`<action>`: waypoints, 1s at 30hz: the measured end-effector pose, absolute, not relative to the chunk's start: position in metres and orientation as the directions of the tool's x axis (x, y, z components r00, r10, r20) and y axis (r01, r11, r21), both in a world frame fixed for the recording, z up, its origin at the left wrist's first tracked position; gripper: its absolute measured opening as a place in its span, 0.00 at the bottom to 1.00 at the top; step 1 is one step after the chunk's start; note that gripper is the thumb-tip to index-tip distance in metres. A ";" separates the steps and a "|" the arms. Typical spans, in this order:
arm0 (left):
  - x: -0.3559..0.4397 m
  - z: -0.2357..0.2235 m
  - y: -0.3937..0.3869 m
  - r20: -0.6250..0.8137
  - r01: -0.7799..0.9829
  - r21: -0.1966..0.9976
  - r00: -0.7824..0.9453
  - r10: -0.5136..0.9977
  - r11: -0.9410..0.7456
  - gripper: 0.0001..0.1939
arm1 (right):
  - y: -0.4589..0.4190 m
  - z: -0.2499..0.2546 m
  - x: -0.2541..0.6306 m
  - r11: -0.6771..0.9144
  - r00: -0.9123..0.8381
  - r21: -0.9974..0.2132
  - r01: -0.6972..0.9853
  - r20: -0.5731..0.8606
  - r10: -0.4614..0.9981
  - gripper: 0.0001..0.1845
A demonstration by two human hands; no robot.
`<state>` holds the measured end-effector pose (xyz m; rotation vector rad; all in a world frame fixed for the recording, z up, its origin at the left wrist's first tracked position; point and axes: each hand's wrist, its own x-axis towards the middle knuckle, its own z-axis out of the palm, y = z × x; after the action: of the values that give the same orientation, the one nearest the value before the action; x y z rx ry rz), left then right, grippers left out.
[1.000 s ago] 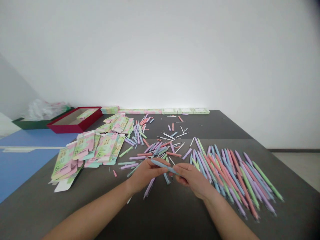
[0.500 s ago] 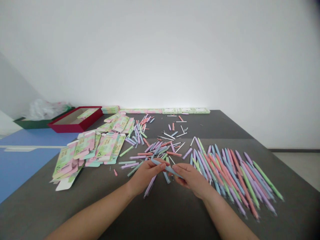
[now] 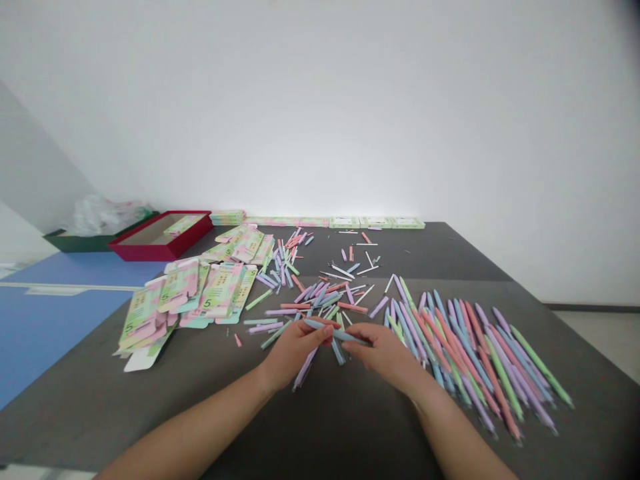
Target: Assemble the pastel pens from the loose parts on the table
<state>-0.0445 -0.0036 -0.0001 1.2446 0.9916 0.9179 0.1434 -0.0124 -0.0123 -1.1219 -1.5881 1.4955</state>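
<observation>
My left hand (image 3: 295, 350) and my right hand (image 3: 385, 353) meet over the middle of the dark table (image 3: 350, 427). Together they pinch a light blue pen (image 3: 336, 333) that lies nearly level between their fingertips. Under my left hand, a purple pen (image 3: 303, 370) rests on the table. Just beyond my fingers is a scatter of short pen parts (image 3: 320, 297) in purple, coral, green and white. A fan of whole pastel pens (image 3: 470, 350) lies right beside my right hand.
Flat green and pink carton blanks (image 3: 195, 293) are heaped at the left. A red tray (image 3: 160, 237) and a green tray with clear plastic (image 3: 95, 223) stand at the far left. Small boxes (image 3: 380, 222) line the table's back edge. A blue surface (image 3: 45, 307) adjoins the left.
The blue pen has turned from slanted to nearly level between my fingers. The view has shifted slightly, so everything sits a little to the right in the frame.
</observation>
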 end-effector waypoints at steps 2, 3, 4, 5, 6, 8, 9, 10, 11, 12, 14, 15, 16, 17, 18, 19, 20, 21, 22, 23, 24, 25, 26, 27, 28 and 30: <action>-0.046 0.001 -0.006 -0.073 -0.061 0.993 0.340 0.937 0.100 0.12 | -0.014 -0.012 0.142 -0.147 -0.479 -0.988 0.047 -0.151 0.865 0.14; -0.047 0.001 -0.007 -0.055 -0.082 0.993 0.369 0.928 0.091 0.11 | -0.016 -0.011 0.141 -0.255 -0.550 -0.967 -0.021 -0.202 0.810 0.16; -0.048 0.002 -0.008 -0.034 -0.099 0.992 0.396 0.918 0.079 0.11 | -0.018 -0.011 0.141 -0.366 -0.615 -0.927 -0.084 -0.240 0.751 0.17; -0.049 0.002 -0.008 -0.016 -0.112 0.991 0.414 0.910 0.069 0.10 | -0.020 -0.010 0.140 -0.453 -0.662 -0.882 -0.131 -0.263 0.702 0.18; -0.050 0.003 -0.009 -0.006 -0.124 0.990 0.419 0.908 0.064 0.10 | -0.022 -0.010 0.140 -0.503 -0.686 -0.849 -0.163 -0.269 0.676 0.20; -0.051 0.004 -0.009 -0.018 -0.161 0.983 0.387 0.922 0.087 0.10 | -0.027 -0.008 0.141 -0.482 -0.645 -0.845 -0.232 -0.237 0.727 0.23; -0.051 0.004 -0.009 -0.039 -0.193 0.974 0.360 0.932 0.115 0.10 | -0.029 -0.007 0.143 -0.429 -0.594 -0.859 -0.278 -0.198 0.780 0.24; -0.050 0.005 -0.009 -0.067 -0.236 0.960 0.333 0.940 0.152 0.11 | -0.032 -0.006 0.145 -0.372 -0.551 -0.869 -0.325 -0.146 0.822 0.25; -0.050 0.005 -0.010 -0.096 -0.287 0.939 0.317 0.944 0.192 0.11 | -0.035 -0.006 0.148 -0.322 -0.523 -0.869 -0.375 -0.088 0.848 0.26; -0.049 0.006 -0.010 -0.124 -0.338 0.912 0.315 0.941 0.234 0.11 | -0.038 -0.007 0.150 -0.285 -0.509 -0.858 -0.427 -0.033 0.860 0.27; -0.048 0.007 -0.011 -0.168 -0.421 0.851 0.348 0.922 0.313 0.11 | -0.045 -0.010 0.152 -0.256 -0.508 -0.822 -0.508 0.046 0.860 0.27; -0.047 0.007 -0.012 -0.178 -0.450 0.824 0.371 0.911 0.344 0.11 | -0.048 -0.013 0.151 -0.243 -0.497 -0.805 -0.541 0.072 0.865 0.26; -0.046 0.007 -0.012 -0.180 -0.471 0.802 0.394 0.901 0.366 0.11 | -0.051 -0.016 0.150 -0.226 -0.472 -0.790 -0.570 0.090 0.877 0.23; -0.046 0.006 -0.013 -0.175 -0.489 0.786 0.411 0.894 0.379 0.11 | -0.053 -0.019 0.147 -0.209 -0.442 -0.773 -0.598 0.101 0.891 0.21; -0.045 0.005 -0.013 -0.166 -0.505 0.774 0.421 0.892 0.382 0.11 | -0.055 -0.021 0.144 -0.197 -0.418 -0.757 -0.623 0.109 0.902 0.19; -0.045 0.003 -0.014 -0.155 -0.519 0.764 0.427 0.891 0.382 0.12 | -0.056 -0.023 0.140 -0.189 -0.400 -0.741 -0.645 0.116 0.909 0.18; -0.045 0.002 -0.014 -0.147 -0.529 0.758 0.431 0.890 0.382 0.12 | -0.057 -0.025 0.137 -0.184 -0.387 -0.727 -0.662 0.120 0.914 0.18; -0.045 0.000 -0.014 -0.146 -0.533 0.754 0.435 0.889 0.384 0.12 | -0.058 -0.026 0.134 -0.184 -0.378 -0.715 -0.674 0.120 0.918 0.17; -0.045 -0.001 -0.015 -0.148 -0.533 0.752 0.436 0.887 0.388 0.11 | -0.059 -0.027 0.132 -0.185 -0.371 -0.707 -0.683 0.118 0.921 0.16; -0.046 -0.002 -0.015 -0.153 -0.531 0.753 0.435 0.887 0.390 0.11 | -0.059 -0.028 0.131 -0.188 -0.367 -0.700 -0.689 0.113 0.923 0.16; -0.046 -0.002 -0.015 -0.156 -0.526 0.757 0.431 0.889 0.388 0.11 | -0.060 -0.029 0.130 -0.193 -0.364 -0.694 -0.694 0.106 0.925 0.16; -0.046 -0.002 -0.014 -0.156 -0.520 0.764 0.426 0.891 0.382 0.10 | -0.061 -0.029 0.130 -0.202 -0.366 -0.689 -0.696 0.099 0.925 0.15; -0.046 -0.001 -0.014 -0.152 -0.513 0.774 0.420 0.895 0.372 0.10 | -0.062 -0.029 0.131 -0.215 -0.374 -0.684 -0.697 0.091 0.923 0.15; -0.046 0.000 -0.014 -0.148 -0.504 0.784 0.417 0.897 0.363 0.10 | -0.063 -0.029 0.132 -0.230 -0.386 -0.679 -0.697 0.085 0.918 0.14; -0.046 0.001 -0.014 -0.146 -0.493 0.793 0.417 0.897 0.358 0.10 | -0.064 -0.029 0.134 -0.245 -0.401 -0.672 -0.698 0.083 0.913 0.15; -0.046 0.004 -0.012 -0.149 -0.471 0.804 0.429 0.891 0.362 0.11 | -0.065 -0.026 0.137 -0.268 -0.427 -0.660 -0.701 0.088 0.900 0.17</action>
<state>-0.0464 -0.0124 0.0040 0.7611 0.6488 0.9609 0.1374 -0.0655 -0.0261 -0.3720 -0.7728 1.8789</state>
